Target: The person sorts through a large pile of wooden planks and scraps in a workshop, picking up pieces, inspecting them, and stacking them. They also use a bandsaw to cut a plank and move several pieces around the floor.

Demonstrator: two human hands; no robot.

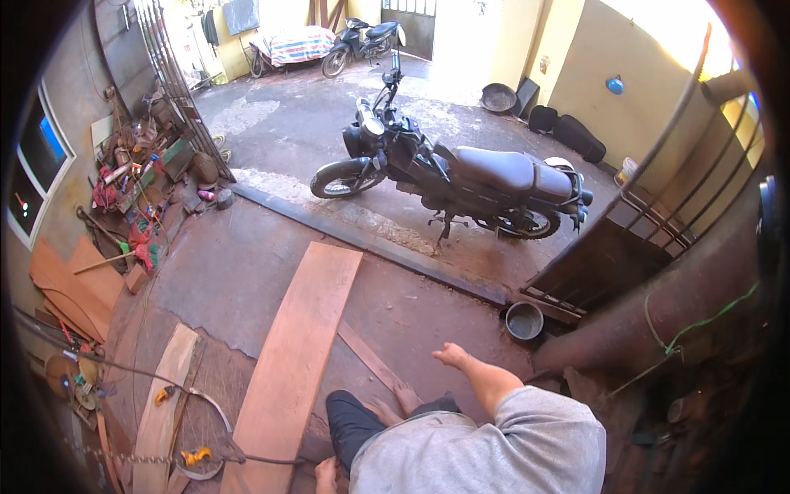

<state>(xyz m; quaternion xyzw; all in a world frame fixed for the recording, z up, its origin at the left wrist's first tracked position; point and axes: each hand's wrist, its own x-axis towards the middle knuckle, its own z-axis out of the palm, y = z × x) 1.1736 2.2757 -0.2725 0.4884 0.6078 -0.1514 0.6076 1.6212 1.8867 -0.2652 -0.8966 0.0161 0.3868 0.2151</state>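
My right grip (pixel 452 356) hangs open and empty above the thin wood strip (pixel 368 356) (beside the wide reddish plank (pixel 298 354)), while my left grip (pixel 327 475) is too hidden to tell.

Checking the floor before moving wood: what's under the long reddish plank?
The long reddish plank lies flat on the concrete floor. A thin strip emerges beside its right edge; anything beneath the plank is covered.

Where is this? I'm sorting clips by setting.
Likely a home woodworking yard: a long plank lies on the concrete floor, tools are piled by the wall, and a motorcycle is parked outside.
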